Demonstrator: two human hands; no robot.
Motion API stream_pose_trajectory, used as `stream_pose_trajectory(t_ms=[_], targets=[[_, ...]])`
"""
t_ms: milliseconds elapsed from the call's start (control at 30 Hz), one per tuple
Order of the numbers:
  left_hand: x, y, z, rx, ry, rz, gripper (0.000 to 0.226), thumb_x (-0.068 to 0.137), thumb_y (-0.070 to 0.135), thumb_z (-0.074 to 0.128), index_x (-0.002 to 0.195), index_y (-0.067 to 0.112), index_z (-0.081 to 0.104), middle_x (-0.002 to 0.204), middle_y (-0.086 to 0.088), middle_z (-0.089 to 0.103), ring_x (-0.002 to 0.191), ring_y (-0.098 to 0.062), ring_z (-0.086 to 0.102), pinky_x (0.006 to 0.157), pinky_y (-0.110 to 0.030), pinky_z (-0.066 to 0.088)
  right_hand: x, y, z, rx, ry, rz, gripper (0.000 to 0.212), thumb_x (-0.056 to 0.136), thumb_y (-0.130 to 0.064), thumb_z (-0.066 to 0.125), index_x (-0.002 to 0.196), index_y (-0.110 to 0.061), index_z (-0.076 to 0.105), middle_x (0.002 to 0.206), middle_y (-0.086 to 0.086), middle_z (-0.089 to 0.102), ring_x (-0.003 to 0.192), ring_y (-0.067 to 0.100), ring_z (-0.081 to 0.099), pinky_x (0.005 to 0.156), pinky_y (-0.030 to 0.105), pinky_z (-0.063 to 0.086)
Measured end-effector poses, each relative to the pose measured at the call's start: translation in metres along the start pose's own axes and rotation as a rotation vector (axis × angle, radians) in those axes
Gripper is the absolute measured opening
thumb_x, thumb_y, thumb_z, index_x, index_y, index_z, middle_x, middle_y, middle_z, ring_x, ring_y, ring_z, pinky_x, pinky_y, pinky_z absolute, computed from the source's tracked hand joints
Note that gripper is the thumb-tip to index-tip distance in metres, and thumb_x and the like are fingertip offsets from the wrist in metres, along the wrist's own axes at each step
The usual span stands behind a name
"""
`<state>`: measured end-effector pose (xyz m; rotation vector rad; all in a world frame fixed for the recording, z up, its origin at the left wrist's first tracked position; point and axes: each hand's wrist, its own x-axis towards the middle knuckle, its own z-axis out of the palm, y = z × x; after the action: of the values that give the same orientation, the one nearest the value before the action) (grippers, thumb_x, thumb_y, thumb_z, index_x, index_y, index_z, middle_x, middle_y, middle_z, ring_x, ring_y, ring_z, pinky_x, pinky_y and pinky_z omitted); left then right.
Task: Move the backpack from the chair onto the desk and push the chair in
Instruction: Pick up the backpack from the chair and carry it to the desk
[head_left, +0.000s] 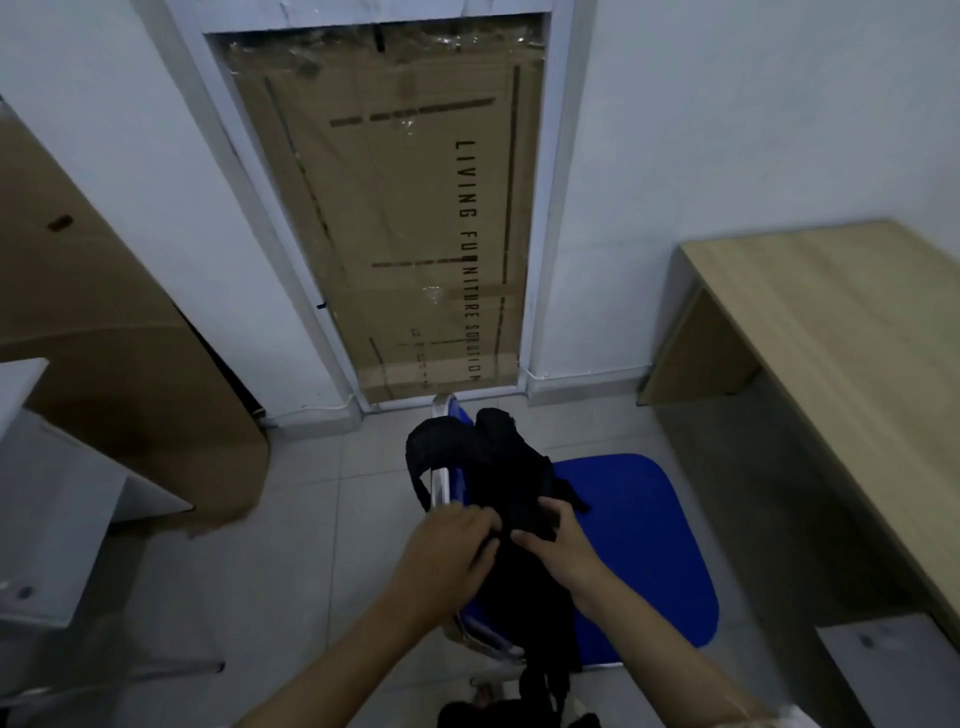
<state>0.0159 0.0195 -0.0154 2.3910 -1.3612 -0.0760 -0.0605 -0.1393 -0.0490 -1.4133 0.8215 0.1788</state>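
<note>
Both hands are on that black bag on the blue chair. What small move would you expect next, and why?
Probably a lift straight up. The left hand and right hand both grip the top of the backpack, which hangs over the back of the chair. It has to clear that before swinging right to the desk.

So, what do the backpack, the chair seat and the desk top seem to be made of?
Backpack: looks like black woven fabric, matte; it folds and sags softly. Chair seat: probably blue plastic or smooth padding; even colour with a slight sheen, too blurred to settle. Desk top: light wood-look board, likely laminate; pale grain lines, flat matte surface.
</note>
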Motion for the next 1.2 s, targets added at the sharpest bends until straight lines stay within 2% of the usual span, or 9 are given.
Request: stream_pose_trajectory(t_ms=[133, 367, 600, 800, 867, 933, 1033, 1133, 1200], targets=[[0.025, -0.035, -0.001, 0.056, 0.081, -0.118, 0.015, 0.083, 0.017, 0.062, 0.096, 0.013, 0.059, 0.1, -0.007, 0.06, 0.092, -0.023, 0.056, 0.085, -0.038, 0.05, -0.002, 0.017, -0.016, -0.038, 0.079, 0.06, 0.062, 0.082, -0.019, 0.073, 0.134, -0.019, 0.039, 0.133, 0.007, 0.051, 0.114, 0.023, 0.054, 0.101, 0.039, 0.047], [0.05, -0.069, 0.007, 0.122, -0.034, -0.184, 0.052, 0.087, 0.023, 0.062, 0.133, 0.005, 0.044, 0.145, -0.023, 0.038, 0.138, -0.039, 0.028, 0.112, -0.053, 0.024, -0.006, 0.016, -0.005, -0.118, -0.005, 0.058, 0.064, 0.09, -0.022, 0.062, 0.145, -0.014, 0.03, 0.139, -0.003, 0.04, 0.132, 0.023, 0.04, 0.109, 0.032, 0.038], [0.125, -0.072, -0.015, 0.172, -0.241, 0.011, 0.069, 0.092, 0.03, 0.056, 0.145, 0.008, 0.018, 0.155, -0.015, 0.02, 0.143, -0.032, 0.014, 0.117, -0.048, 0.013, -0.01, 0.014, 0.012, -0.171, 0.0, 0.021, 0.058, 0.094, -0.026, 0.056, 0.144, -0.013, 0.031, 0.147, 0.004, 0.038, 0.133, 0.022, 0.039, 0.109, 0.035, 0.039], [0.16, -0.032, -0.006, 0.082, -0.1, -0.012, 0.026, 0.09, 0.019, 0.039, 0.101, 0.002, 0.056, 0.096, -0.021, 0.066, 0.082, -0.032, 0.061, 0.066, -0.036, 0.044, -0.014, 0.02, 0.009, -0.157, 0.039, 0.042, 0.005, 0.097, -0.015, 0.048, 0.096, -0.018, 0.052, 0.111, 0.006, 0.06, 0.1, 0.018, 0.058, 0.088, 0.029, 0.052], [0.153, -0.013, 0.008, 0.084, -0.174, -0.042, 0.03, 0.09, 0.024, 0.037, 0.086, 0.002, 0.056, 0.087, -0.021, 0.066, 0.075, -0.031, 0.061, 0.056, -0.035, 0.041, -0.018, 0.022, 0.009, -0.157, 0.051, 0.03, 0.025, 0.098, -0.01, 0.042, 0.078, -0.024, 0.044, 0.085, -0.004, 0.052, 0.075, 0.007, 0.05, 0.069, 0.016, 0.046], [0.14, 0.002, 0.024, 0.108, -0.284, -0.139, 0.031, 0.091, 0.034, 0.048, 0.094, 0.004, 0.056, 0.099, -0.018, 0.063, 0.082, -0.03, 0.06, 0.056, -0.032, 0.04, -0.021, 0.024, 0.01, -0.135, 0.031, 0.018, 0.018, 0.099, -0.012, 0.041, 0.087, -0.024, 0.046, 0.086, -0.009, 0.047, 0.073, 0.002, 0.045, 0.059, 0.008, 0.039], [0.12, 0.013, 0.049, 0.082, -0.357, -0.268, 0.063, 0.083, 0.046, 0.061, 0.13, 0.012, 0.037, 0.135, -0.018, 0.038, 0.109, -0.034, 0.05, 0.067, -0.038, 0.048, -0.03, 0.023, 0.014, -0.172, -0.018, -0.035, 0.036, 0.099, -0.022, 0.043, 0.134, -0.015, 0.038, 0.126, 0.001, 0.048, 0.111, 0.01, 0.047, 0.087, 0.016, 0.041], [0.101, 0.011, 0.064, -0.075, -0.333, -0.416, 0.101, 0.077, 0.036, 0.073, 0.147, 0.021, 0.001, 0.156, -0.017, -0.012, 0.13, -0.042, 0.034, 0.085, -0.047, 0.052, -0.037, 0.023, 0.019, -0.197, -0.041, -0.09, 0.046, 0.099, -0.022, 0.041, 0.144, -0.015, 0.03, 0.146, 0.006, 0.04, 0.132, 0.017, 0.039, 0.109, 0.028, 0.034], [0.092, 0.008, 0.069, -0.216, -0.324, -0.576, 0.109, 0.079, 0.029, 0.072, 0.147, 0.021, -0.013, 0.156, -0.019, -0.015, 0.124, -0.041, 0.045, 0.085, -0.043, 0.051, -0.038, 0.031, 0.017, -0.236, -0.051, -0.104, 0.046, 0.1, -0.017, 0.038, 0.146, -0.014, 0.029, 0.149, 0.004, 0.036, 0.136, 0.016, 0.035, 0.111, 0.025, 0.029]])
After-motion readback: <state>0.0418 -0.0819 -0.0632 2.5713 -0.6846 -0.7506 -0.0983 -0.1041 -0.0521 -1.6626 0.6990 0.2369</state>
